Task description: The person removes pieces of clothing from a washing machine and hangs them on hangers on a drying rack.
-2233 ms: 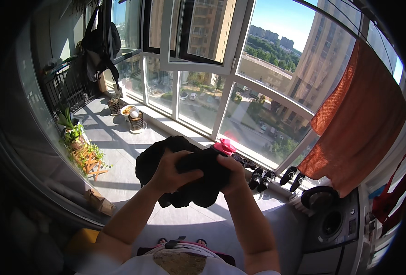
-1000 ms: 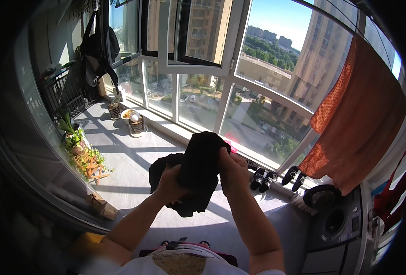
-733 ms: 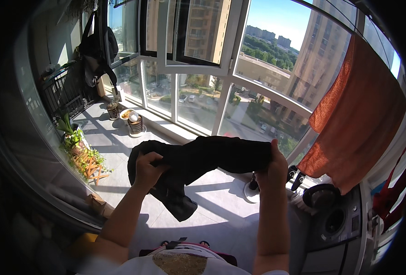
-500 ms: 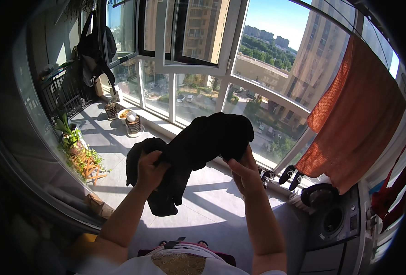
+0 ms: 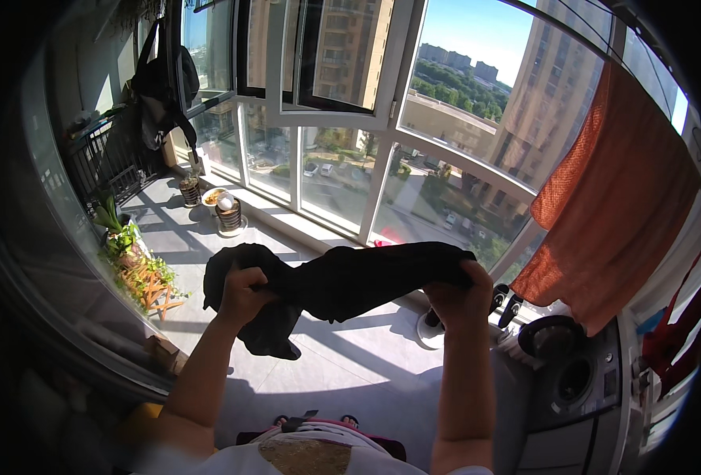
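Garment point(image 5: 366, 279): black cloth, held up in mid-air over the floor point(image 5: 339, 348), stretched sideways; one long length runs to the right, while a bunched part droops at the left end.
Left hand point(image 5: 244, 297): closed around the cloth near its bunched end, knuckles up.
Right hand point(image 5: 463, 294): grasping the far right end of the long length, fingers partly hidden by the fabric.
Floor: pale grey tiles, crossed by bands of sunlight and shadow.
Window side: tall white-framed windows point(image 5: 335, 170) beyond the garment, with dark shoes point(image 5: 511, 310) near their base at the right.
Right side: a large orange cloth point(image 5: 615, 210) hanging above a grey front-loading washing machine point(image 5: 576, 384).
Left side: leafy green plants point(image 5: 141, 261) and, farther off, a hanging black bag point(image 5: 161, 95).
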Tool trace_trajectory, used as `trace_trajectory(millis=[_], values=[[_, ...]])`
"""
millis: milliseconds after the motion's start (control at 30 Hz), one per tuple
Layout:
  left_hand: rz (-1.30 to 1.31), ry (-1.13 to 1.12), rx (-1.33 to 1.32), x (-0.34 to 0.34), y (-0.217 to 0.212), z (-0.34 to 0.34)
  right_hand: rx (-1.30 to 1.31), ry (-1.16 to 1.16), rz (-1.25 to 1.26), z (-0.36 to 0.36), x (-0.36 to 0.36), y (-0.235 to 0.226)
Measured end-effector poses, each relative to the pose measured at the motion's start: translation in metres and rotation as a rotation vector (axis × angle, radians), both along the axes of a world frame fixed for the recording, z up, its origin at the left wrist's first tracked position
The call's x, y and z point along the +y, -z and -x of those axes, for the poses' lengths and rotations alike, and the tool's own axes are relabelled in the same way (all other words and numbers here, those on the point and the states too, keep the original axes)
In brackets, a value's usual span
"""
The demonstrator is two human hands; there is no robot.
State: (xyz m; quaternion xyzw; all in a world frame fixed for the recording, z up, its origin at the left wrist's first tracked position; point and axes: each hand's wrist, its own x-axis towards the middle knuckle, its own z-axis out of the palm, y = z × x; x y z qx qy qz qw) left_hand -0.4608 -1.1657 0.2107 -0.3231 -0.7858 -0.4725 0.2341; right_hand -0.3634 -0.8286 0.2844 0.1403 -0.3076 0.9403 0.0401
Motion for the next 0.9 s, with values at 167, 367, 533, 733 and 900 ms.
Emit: trace_trajectory(millis=[167,367,533,733,900], values=[[-0.167,0.103,-0.115,0.023,-0.002,0.0,0.076,0.086,-0.22,0.008,-0.071,0.019],[-0.171,0.147,-0.146,0.031,0.002,-0.002,-0.136,-0.062,-0.299,0.02,-0.058,0.055],[-0.072,0.217,-0.257,0.023,0.009,0.004,-0.186,0.051,-0.2,0.013,-0.05,0.061],[-0.24,0.342,-0.596,0.035,-0.007,-0.012,-0.147,-0.333,0.166,-0.008,-0.059,0.041],[-0.214,0.333,-0.391,0.064,0.005,-0.017,-0.328,0.054,-0.3,0.002,-0.083,0.07]])
